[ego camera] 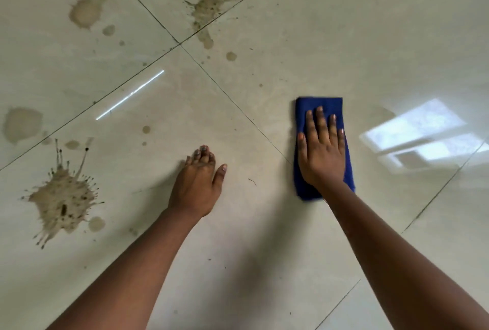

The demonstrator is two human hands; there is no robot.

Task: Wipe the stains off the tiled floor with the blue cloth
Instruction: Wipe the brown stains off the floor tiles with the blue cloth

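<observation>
We see the blue cloth folded into a long pad and lying flat on the tiled floor, just right of the grout line that runs down from the tile crossing. Our right hand presses on it with straight, spread fingers, palm down, not gripping. Our left hand rests on the bare floor left of the cloth, fingers loosely together, holding nothing, and seems to prop our weight. The stains sit well left of the cloth: a large spiky splat nearest our left arm, a pale patch above it, and two more clusters beyond the tile crossing. To wipe well, we judge we should keep the palm flat, slide the pad leftward toward the splat, and work inward from its edges.
</observation>
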